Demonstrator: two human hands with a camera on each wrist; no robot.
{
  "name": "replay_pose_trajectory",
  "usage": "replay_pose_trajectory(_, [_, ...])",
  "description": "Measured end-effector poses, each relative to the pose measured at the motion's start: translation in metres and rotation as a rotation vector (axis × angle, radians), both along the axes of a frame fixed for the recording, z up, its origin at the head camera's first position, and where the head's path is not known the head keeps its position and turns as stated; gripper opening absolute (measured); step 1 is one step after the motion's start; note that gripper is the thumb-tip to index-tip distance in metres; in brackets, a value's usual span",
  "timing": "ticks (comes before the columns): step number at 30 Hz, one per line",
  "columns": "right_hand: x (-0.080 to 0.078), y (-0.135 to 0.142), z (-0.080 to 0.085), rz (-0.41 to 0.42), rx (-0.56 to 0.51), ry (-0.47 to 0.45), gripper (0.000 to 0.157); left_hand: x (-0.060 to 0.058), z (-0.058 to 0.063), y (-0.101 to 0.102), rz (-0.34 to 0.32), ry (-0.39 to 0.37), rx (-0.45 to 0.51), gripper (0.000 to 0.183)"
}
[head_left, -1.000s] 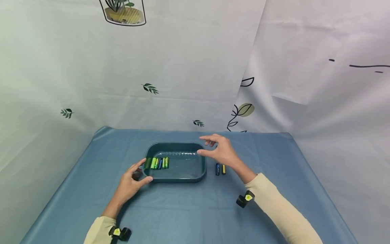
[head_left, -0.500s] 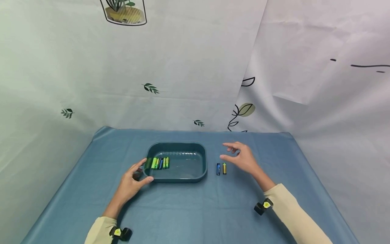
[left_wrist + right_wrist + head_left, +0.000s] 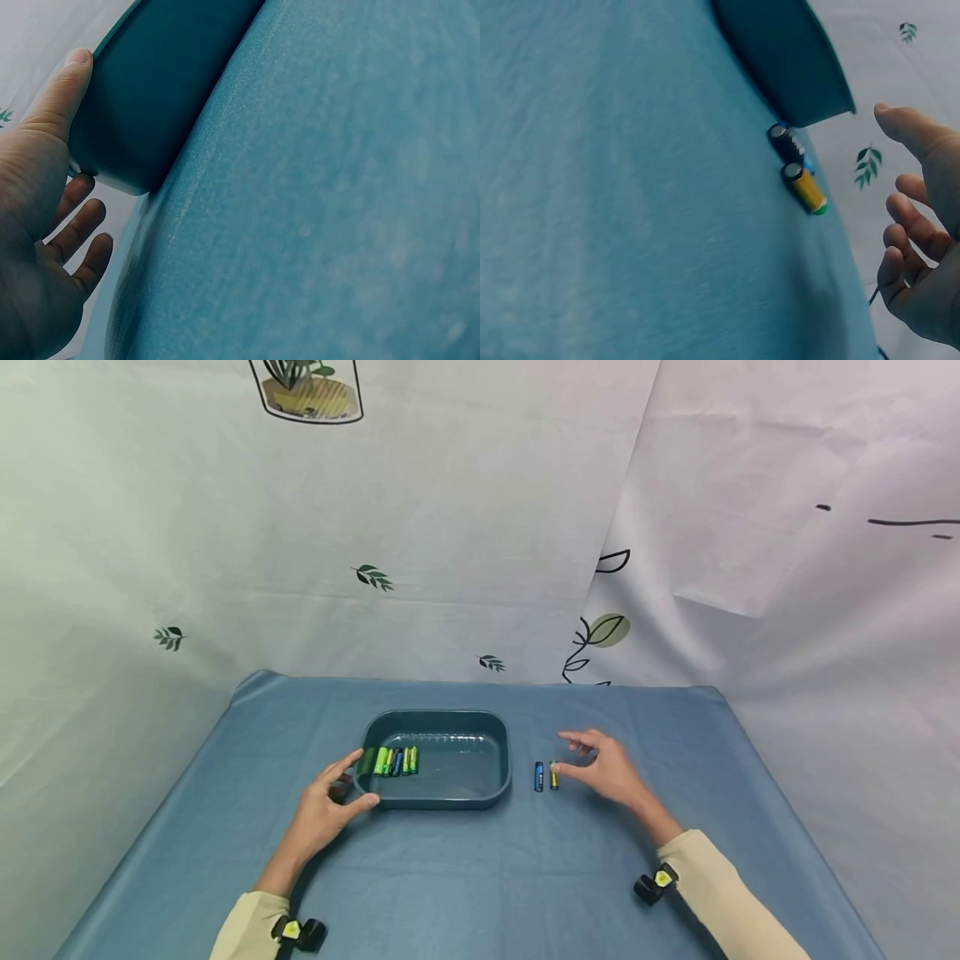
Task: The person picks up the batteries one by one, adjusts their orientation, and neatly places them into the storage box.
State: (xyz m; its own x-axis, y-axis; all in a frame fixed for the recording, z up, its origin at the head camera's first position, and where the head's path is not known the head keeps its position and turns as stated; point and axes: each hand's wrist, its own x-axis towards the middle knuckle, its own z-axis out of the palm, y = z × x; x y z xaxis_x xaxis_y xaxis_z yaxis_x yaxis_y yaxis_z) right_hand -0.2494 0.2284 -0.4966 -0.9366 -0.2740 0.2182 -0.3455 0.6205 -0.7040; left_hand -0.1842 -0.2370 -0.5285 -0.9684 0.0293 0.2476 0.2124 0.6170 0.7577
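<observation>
My left hand point(image 3: 324, 810) holds a dark teal tray point(image 3: 457, 792) at its left end. In the left wrist view the thumb point(image 3: 71, 86) lies along the outer wall, and the other fingers hang loosely curled. Several green and blue batteries point(image 3: 397, 761) lie side by side in the tray's left part. My right hand point(image 3: 609, 770) hovers by a yellow battery point(image 3: 805, 189), its thumb and forefinger apart and nothing between them. The thumb tip overlaps that battery in the head view, while the right wrist view shows a gap. A blue battery point(image 3: 538, 777) lies just left of the yellow one.
A blue cloth point(image 3: 450, 877) covers the table. Behind it and along the sides hangs a pale sheet point(image 3: 465, 527) printed with leaves. Each wrist wears a small black camera, such as the right one point(image 3: 651, 887).
My right hand has moved right from above the tray's right end and come lower beside the yellow battery. The left hand and the tray have stayed in place.
</observation>
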Motion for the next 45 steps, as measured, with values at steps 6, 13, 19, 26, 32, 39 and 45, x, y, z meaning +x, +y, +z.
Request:
replay_pose_trajectory(6, [0.003,0.002,-0.010,0.006,0.012,-0.032,0.060,0.001,0.000,0.000,0.003,-0.003,0.007,0.080])
replay_pose_trajectory(13, [0.004,0.002,-0.018,0.013,0.017,-0.045,0.062,0.001,0.000,0.000,0.004,-0.021,0.017,0.080])
replay_pose_trajectory(19, [0.004,0.003,-0.022,0.017,0.045,-0.027,0.064,0.002,0.001,0.000,0.008,-0.016,0.013,0.080])
replay_pose_trajectory(26, [0.003,0.004,-0.027,0.018,0.058,-0.002,0.063,0.001,0.002,0.000,0.005,-0.015,0.013,0.080])
replay_pose_trajectory(32, [0.001,0.004,-0.031,0.019,0.067,-0.013,0.063,0.001,0.001,0.000,0.003,-0.020,0.013,0.081])
replay_pose_trajectory(39, [0.000,0.003,-0.030,0.045,0.066,-0.025,0.061,0.001,0.000,-0.001,0.007,-0.020,0.006,0.081])
replay_pose_trajectory(45, [0.000,0.003,-0.028,0.062,0.105,-0.039,0.059,0.001,0.000,-0.001,0.004,-0.014,0.009,0.080])
